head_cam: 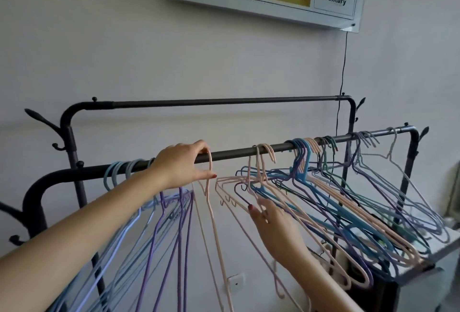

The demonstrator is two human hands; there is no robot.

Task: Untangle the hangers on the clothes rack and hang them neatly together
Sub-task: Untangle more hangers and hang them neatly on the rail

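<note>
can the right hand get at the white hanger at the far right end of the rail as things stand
Probably yes, with a long stretch. The right hand is low in the tangled pink and blue hangers, while the white hanger hangs alone, its hook exposed on the front rail.

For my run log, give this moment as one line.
left hand: holds pink hanger hook on front rail | right hand: in tangled hangers | sorted blue-purple group left

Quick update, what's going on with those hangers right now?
Left hand pinching pink hanger hook at the front rail. Right hand reaching into tangled pink and blue bunch. Purple and blue set hangs sorted at left.
</note>
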